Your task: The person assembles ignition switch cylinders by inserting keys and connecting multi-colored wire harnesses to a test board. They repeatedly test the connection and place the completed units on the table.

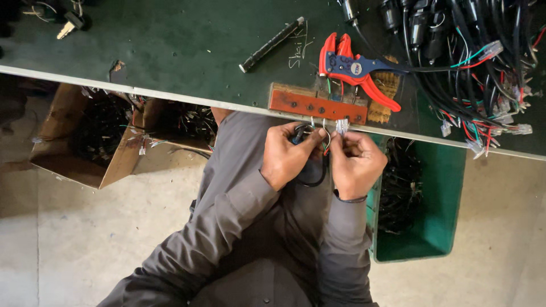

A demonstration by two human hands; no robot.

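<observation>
Both hands meet just below the edge of the green table. My left hand pinches a black cable that loops down under the hands, with thin coloured wires rising from its end. My right hand pinches a small clear plastic connector at the tips of those wires. An orange wooden block with holes sits on the table edge right above the hands.
Red and blue wire strippers lie behind the block. A black marker lies at centre. A big pile of wire harnesses fills the right. A cardboard box and a green bin of cables stand on the floor.
</observation>
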